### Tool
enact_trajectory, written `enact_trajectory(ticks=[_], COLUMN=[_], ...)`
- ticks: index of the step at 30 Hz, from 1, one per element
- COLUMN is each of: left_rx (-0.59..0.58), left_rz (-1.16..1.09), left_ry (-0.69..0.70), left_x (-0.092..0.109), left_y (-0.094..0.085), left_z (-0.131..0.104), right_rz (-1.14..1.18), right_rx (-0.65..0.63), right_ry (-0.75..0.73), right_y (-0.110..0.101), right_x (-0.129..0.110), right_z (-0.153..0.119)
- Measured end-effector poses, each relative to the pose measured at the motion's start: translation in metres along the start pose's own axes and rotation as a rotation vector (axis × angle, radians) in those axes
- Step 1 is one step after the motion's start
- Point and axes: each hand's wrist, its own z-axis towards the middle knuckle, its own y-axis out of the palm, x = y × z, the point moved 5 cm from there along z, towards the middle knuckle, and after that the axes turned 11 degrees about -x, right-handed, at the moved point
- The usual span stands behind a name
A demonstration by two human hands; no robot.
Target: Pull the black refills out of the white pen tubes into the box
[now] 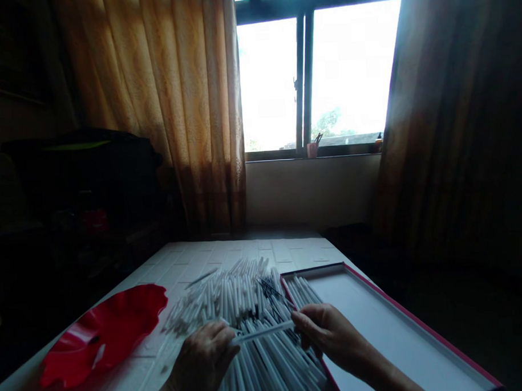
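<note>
A thin, whitish translucent tube (266,332) stretches between my two hands, above a large heap of similar tubes (267,366). My left hand (206,354) pinches its left end, and my right hand (323,330) has closed fingers around the right end. Several thin black sticks (270,289) lie among the pile, just beyond my hands. To the right, a shallow white tray with a red rim (377,328) holds a row of tubes (303,290) along its left side. What kind of tubes these are I cannot tell for certain.
A red wavy-rimmed dish (111,326) sits at the left on the white brick-patterned table (181,255). Past the table are a window (274,86), curtains (189,107) and a small pink cup (312,150) on the sill. Both sides of the room are dark.
</note>
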Motion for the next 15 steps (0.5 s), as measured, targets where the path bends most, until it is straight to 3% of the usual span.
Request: enact_trajectory(ticks=[5,9,15], left_rx=[0.057,0.055,0.070], left_rz=[-0.018,-0.002,0.129], left_ry=[-0.009,0.006,0.072], left_x=[-0.006,-0.007,-0.005], left_y=[-0.001,-0.006,0.000], left_z=[-0.005,-0.003,-0.006], right_rz=[-0.106,-0.120,-0.049], right_rx=[-0.096,-0.143,-0.105], right_ry=[0.027,0.001,-0.053], right_y=[0.002,0.006,0.015], right_x=[-0.009,-0.003,0.006], right_z=[-0.002,0.003,0.001])
